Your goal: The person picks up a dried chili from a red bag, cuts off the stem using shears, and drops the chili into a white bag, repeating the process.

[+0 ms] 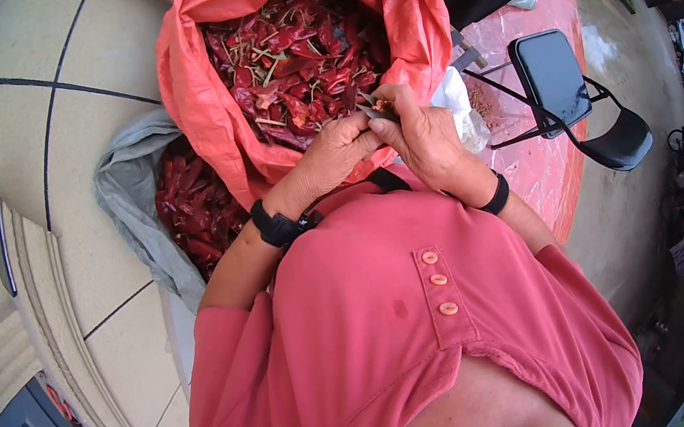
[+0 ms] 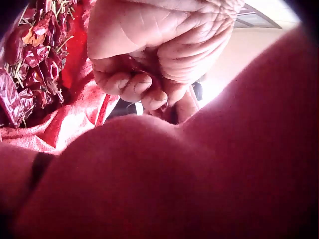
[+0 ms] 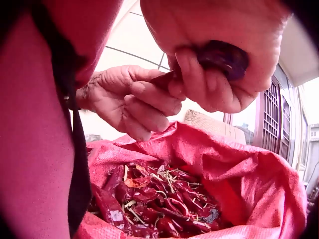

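Both hands meet over the near rim of a red woven sack (image 1: pixel 195 85) filled with dried red chillies (image 1: pixel 297 61). My right hand (image 1: pixel 436 146) grips scissors, whose grey pointed blades (image 1: pixel 370 103) stand out by the thumb. In the right wrist view their dark rounded handle (image 3: pixel 224 57) lies within the curled fingers. My left hand (image 1: pixel 333 155) is close beside the blades, its fingertips near the right thumb. Its fingers curl around a dried chilli (image 2: pixel 157 84) in the left wrist view, the palm partly covering it.
Left of the red sack stands a grey sack (image 1: pixel 128 175) with more dried chillies. To the right are a white plastic bag (image 1: pixel 454 104), a red sheet (image 1: pixel 545 183) and a black folding chair (image 1: pixel 552 80). A cardboard box (image 3: pixel 212 124) sits behind the red sack.
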